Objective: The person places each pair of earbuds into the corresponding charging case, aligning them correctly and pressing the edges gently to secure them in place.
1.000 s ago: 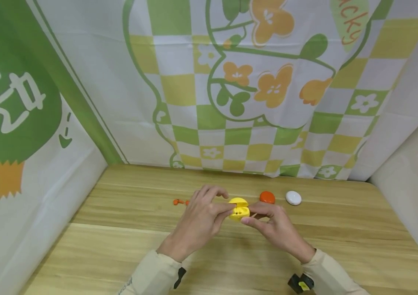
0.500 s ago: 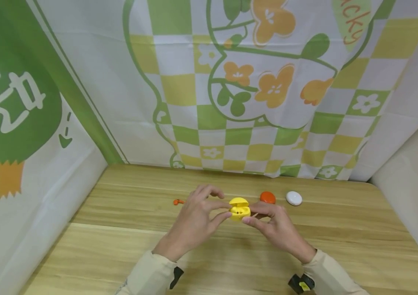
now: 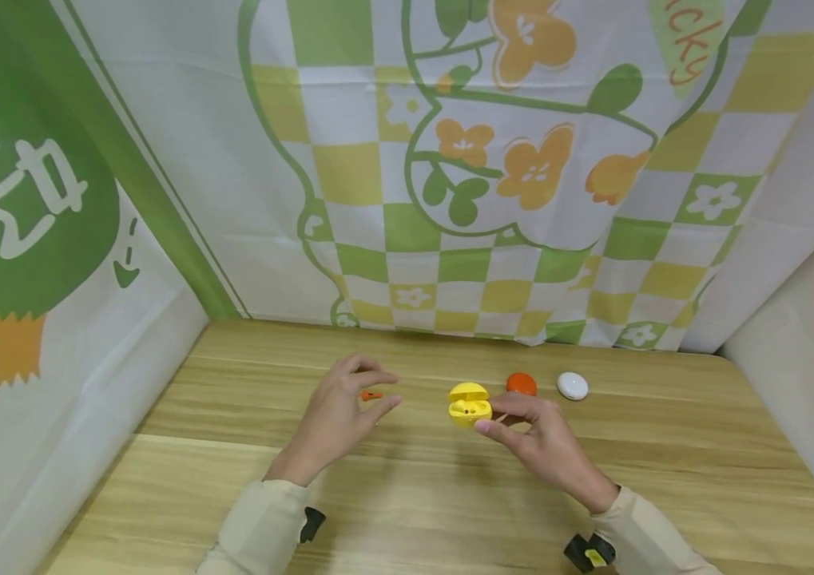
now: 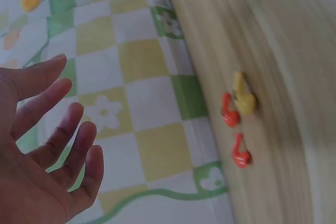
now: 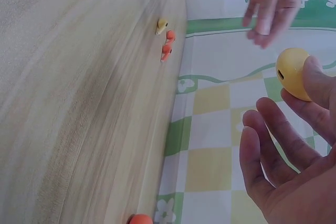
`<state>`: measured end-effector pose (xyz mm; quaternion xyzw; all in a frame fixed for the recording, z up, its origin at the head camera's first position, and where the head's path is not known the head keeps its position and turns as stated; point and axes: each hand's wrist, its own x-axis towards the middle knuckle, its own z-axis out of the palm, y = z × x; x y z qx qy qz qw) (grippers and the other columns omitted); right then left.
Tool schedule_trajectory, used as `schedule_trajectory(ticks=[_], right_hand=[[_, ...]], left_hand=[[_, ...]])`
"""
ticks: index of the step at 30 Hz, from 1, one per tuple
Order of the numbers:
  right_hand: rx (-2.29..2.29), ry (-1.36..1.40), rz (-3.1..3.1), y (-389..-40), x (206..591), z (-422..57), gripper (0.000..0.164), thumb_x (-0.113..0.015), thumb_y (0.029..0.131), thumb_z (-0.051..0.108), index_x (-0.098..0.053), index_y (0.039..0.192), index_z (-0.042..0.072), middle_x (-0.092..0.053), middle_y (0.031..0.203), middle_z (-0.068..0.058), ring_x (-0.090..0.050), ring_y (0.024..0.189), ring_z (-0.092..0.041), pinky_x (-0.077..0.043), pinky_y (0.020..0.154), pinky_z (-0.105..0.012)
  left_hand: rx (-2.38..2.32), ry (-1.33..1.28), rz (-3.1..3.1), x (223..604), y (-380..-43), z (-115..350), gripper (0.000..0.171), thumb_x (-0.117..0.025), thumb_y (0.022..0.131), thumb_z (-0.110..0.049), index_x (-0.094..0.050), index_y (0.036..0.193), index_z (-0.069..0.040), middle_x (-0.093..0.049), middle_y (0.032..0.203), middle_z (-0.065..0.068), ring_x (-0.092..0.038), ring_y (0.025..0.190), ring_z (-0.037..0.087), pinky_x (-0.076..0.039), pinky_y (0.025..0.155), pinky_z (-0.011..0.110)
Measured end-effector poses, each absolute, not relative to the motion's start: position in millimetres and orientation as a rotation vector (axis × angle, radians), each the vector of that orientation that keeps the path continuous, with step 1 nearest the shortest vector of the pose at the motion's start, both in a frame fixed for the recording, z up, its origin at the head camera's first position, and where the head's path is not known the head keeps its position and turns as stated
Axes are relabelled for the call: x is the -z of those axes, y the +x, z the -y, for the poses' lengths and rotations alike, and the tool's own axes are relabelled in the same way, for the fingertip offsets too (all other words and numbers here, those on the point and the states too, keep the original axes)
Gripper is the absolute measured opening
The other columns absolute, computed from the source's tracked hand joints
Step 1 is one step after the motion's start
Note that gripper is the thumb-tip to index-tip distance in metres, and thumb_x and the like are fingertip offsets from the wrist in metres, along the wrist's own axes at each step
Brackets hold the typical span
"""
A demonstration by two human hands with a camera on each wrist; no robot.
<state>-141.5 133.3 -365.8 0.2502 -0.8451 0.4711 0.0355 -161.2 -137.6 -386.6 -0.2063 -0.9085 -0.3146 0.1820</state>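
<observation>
Between thumb and fingers, my right hand (image 3: 539, 439) pinches a round yellow earbud case (image 3: 469, 413) above the table. Its lid is up, and small dark spots show inside. To the left, my left hand (image 3: 335, 411) holds nothing, thumb and fingers apart. Behind that hand in the head view, one orange earbud (image 3: 371, 395) shows. Three loose earbuds lie together on the wood in the left wrist view: a yellow earbud (image 4: 245, 100), an orange-red one beside it, and another orange-red earbud (image 4: 241, 157) slightly apart.
An orange round case (image 3: 521, 384) and a white round case (image 3: 573, 386) sit closed behind my right hand on the wooden table (image 3: 637, 463). A checkered, flower-printed cloth (image 3: 464, 263) hangs along the table's back edge, with more cloth at both sides.
My left hand has come away from the yellow case and moved left, over toward the loose earbuds. The right hand still holds the case in nearly the same place.
</observation>
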Motion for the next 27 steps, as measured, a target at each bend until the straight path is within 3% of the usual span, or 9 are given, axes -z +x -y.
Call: schedule_trajectory(ticks=[11, 20, 27], right_hand=[[-1.434, 0.770, 2.599, -141, 365, -133, 0.021, -0.071, 0.082, 0.006, -0.072, 0.103, 0.008, -0.068, 0.096, 0.001, -0.062, 0.081, -0.012, -0.053, 0.069, -0.027], [-1.444, 0.767, 2.615, -141, 366, -133, 0.020, -0.070, 0.083, 0.007, -0.072, 0.103, 0.009, -0.068, 0.097, 0.001, -0.063, 0.080, -0.015, -0.053, 0.067, -0.027], [-1.445, 0.763, 2.615, -141, 366, -134, 0.020, -0.071, 0.082, 0.007, -0.072, 0.102, 0.008, -0.068, 0.097, 0.000, -0.063, 0.080, -0.016, -0.053, 0.067, -0.027]], left_hand=[[0.820, -0.415, 2.839, 418, -173, 159, 0.028, -0.076, 0.078, -0.031, -0.072, 0.104, -0.018, -0.062, 0.098, -0.002, -0.056, 0.089, 0.021, -0.043, 0.070, 0.032], [0.688, -0.366, 2.950, 435, -178, 168, 0.040, -0.078, 0.075, -0.034, -0.071, 0.107, -0.010, -0.062, 0.098, 0.004, -0.054, 0.089, 0.023, -0.046, 0.076, 0.042], [0.568, -0.349, 3.029, 442, -183, 174, 0.040, -0.079, 0.071, -0.040, -0.073, 0.104, -0.017, -0.062, 0.098, 0.004, -0.053, 0.085, 0.024, -0.045, 0.071, 0.042]])
